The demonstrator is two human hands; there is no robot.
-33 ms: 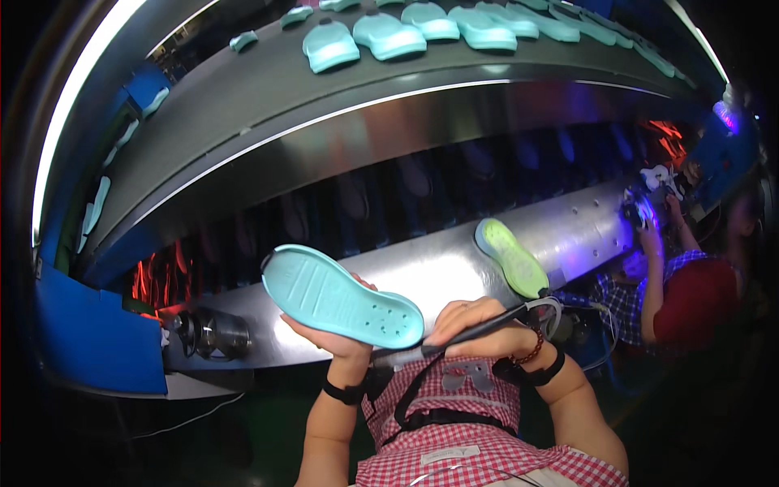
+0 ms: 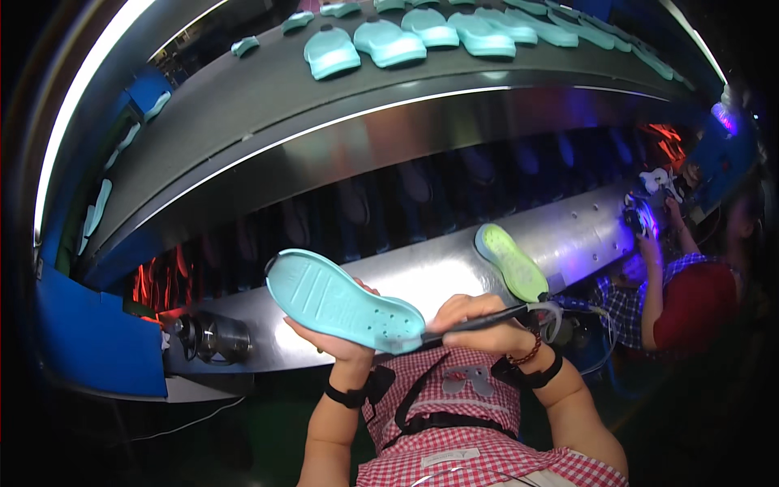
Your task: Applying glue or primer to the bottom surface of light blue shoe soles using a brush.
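My left hand (image 2: 337, 341) supports a turquoise shoe sole (image 2: 324, 296) from below, thumb and fingers curled at its edges. The sole's ribbed, wide end points to the upper left, and its holed end faces my right hand. My right hand (image 2: 475, 321) is closed around a black-handled brush (image 2: 487, 322) with a pale tube (image 2: 552, 319) at its back end. The brush's blurred head meets the near edge of the sole's holed end. Just beyond my right hand, a yellow-green sole (image 2: 515, 264) lies on the metal ledge (image 2: 430, 268).
Behind the ledge, a dark conveyor belt (image 2: 243, 105) carries several turquoise soles (image 2: 389, 45). Orange-lit openings (image 2: 166, 280) glow at both sides. A metal container (image 2: 223, 337) stands left on the ledge. At right, a co-worker in a checked sleeve (image 2: 621, 288) works under violet light.
The brush head has moved up from below the sole onto the edge of its holed end. The sole has shifted slightly; both hands keep their holds.
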